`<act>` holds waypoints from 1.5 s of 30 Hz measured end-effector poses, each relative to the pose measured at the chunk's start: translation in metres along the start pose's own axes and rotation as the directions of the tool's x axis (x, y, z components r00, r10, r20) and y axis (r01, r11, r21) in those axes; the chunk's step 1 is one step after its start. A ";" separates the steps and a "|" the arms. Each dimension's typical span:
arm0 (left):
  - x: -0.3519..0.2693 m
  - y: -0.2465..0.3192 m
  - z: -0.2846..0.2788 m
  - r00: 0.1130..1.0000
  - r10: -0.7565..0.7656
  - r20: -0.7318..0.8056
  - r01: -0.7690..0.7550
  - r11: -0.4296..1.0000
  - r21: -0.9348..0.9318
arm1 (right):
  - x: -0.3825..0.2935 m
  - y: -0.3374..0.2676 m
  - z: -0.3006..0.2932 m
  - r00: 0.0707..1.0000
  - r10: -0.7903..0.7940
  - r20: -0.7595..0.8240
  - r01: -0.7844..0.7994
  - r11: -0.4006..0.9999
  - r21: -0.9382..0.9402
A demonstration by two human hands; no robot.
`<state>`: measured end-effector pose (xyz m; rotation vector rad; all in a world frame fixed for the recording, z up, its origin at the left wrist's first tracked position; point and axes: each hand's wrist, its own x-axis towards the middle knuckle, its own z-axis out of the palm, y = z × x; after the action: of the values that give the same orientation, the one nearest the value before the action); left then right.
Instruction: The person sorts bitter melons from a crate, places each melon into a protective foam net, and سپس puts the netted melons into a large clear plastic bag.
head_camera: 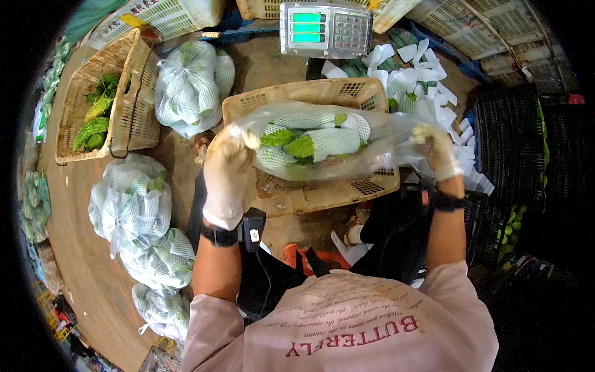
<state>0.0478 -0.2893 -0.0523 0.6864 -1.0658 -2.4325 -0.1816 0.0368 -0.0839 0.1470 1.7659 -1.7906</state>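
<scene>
A clear plastic bag [297,171] of bitter melons [334,143] in white foam net sleeves is stretched between my hands. Both hands wear pale work gloves. My left hand [231,160] grips the bag's left end, fingers curled over the film. At the other end, my right hand [433,148] is closed on the bunched film and looks blurred. Beneath the bag is a tan plastic crate [279,203] with slotted walls, resting on a digital scale whose display [325,29] stands behind it. The crate's floor is mostly hidden by the bag.
Filled bags of sleeved melons [186,88] stand at left, with more bags [135,200] nearer me. A crate [137,100] beyond holds loose bitter melons [95,125]. White foam or paper sleeves [418,65] lie heaped at right, beside stacked dark crates [509,144].
</scene>
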 end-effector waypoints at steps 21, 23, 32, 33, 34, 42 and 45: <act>0.007 -0.030 0.054 0.738 -0.555 0.384 0.017 0.584 0.812 | -0.019 0.000 0.150 0.516 -0.123 0.847 0.845 0.236 -0.481; 0.008 -0.025 0.063 0.740 -0.609 0.284 0.131 0.545 0.828 | -0.010 0.015 0.142 0.478 -0.218 0.851 0.874 0.219 -0.434; 0.028 -0.065 0.021 0.958 -0.284 0.048 0.223 0.836 0.502 | 0.009 0.022 0.117 0.474 -0.476 0.740 0.737 0.675 -0.037; 0.028 -0.067 0.021 0.957 -0.286 0.049 0.224 0.834 0.504 | 0.012 0.025 0.110 0.565 -0.257 0.784 0.338 0.939 0.063; 0.027 -0.068 0.022 0.972 -0.215 0.096 0.091 0.718 0.690 | 0.015 0.025 0.103 0.538 -0.025 0.842 -0.144 0.982 0.121; 0.031 -0.060 0.012 0.961 -0.087 0.263 -0.224 0.319 0.921 | 0.045 0.028 0.082 0.688 0.138 0.712 -0.181 0.983 -0.016; 0.029 -0.081 -0.019 0.992 -0.119 0.037 0.056 0.688 0.723 | 0.088 0.053 0.070 0.924 0.323 0.205 -0.381 0.823 0.421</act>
<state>0.0232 -0.2641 -0.1336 0.8816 -2.1184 -2.0609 -0.2031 -0.0541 -0.1652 0.5092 1.1114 -1.8513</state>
